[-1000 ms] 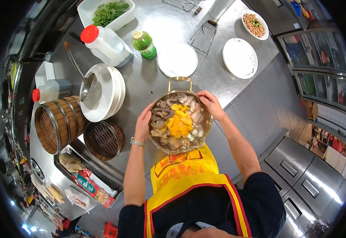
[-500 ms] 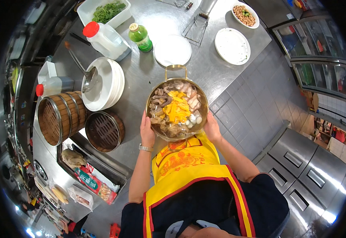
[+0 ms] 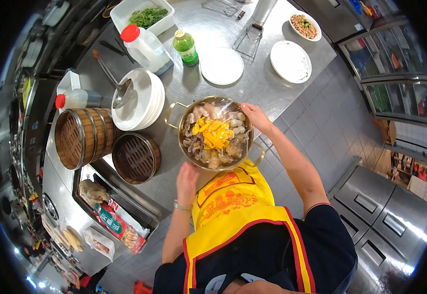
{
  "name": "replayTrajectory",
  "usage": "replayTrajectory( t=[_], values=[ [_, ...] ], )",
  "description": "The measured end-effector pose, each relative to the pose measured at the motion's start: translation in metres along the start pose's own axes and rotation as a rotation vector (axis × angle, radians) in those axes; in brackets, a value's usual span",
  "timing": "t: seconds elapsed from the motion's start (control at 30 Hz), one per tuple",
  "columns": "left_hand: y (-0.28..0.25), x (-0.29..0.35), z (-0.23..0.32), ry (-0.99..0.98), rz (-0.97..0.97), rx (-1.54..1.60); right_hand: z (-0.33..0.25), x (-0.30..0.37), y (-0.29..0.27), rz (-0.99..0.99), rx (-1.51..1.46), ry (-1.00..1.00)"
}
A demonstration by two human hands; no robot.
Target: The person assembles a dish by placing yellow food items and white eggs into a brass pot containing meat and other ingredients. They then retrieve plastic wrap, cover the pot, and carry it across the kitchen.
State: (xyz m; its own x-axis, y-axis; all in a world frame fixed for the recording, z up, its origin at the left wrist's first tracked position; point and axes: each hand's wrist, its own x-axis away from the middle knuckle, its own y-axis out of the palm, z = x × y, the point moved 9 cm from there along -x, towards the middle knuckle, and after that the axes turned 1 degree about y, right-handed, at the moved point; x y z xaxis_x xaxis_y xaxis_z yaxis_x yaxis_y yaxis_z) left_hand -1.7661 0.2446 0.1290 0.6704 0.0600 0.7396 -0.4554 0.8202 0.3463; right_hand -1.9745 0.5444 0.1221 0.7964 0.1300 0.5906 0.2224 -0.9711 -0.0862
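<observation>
A gold-coloured pot [image 3: 181, 142] with two loop handles sits at the near edge of the steel counter [image 3: 208, 27], right in front of my yellow apron. It is heaped with pale meat pieces, balls and orange-yellow strips [image 3: 213, 134] under a shiny clear film. My left hand [image 3: 188, 177], a watch on its wrist, presses against the pot's near rim from below. My right hand [image 3: 254, 116] grips the far right rim. The handles point to the upper left and lower right.
Left of the pot stand two bamboo steamers [image 3: 81, 137] and a stack of white plates with a ladle [image 3: 142, 100]. Behind are a white jug [image 3: 145, 46], a green bottle [image 3: 185, 47], two white plates [image 3: 221, 65], a bowl of beans [image 3: 305, 25] and a tray of greens [image 3: 147, 17].
The pot has come toward my body and turned, so its handle no longer points away from me. My left hand slid to the near rim, my right to the far right rim.
</observation>
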Motion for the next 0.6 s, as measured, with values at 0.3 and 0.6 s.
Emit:
replayTrajectory(
  t=[0.3,0.6],
  values=[
    [0.014,-0.006,0.017,0.05,0.031,0.039,-0.039,-0.006,0.02,-0.006,0.257,-0.013],
    [0.022,0.061,0.014,-0.186,-0.039,-0.412,-0.086,-0.058,0.106,-0.422,0.568,-0.34]
  ],
)
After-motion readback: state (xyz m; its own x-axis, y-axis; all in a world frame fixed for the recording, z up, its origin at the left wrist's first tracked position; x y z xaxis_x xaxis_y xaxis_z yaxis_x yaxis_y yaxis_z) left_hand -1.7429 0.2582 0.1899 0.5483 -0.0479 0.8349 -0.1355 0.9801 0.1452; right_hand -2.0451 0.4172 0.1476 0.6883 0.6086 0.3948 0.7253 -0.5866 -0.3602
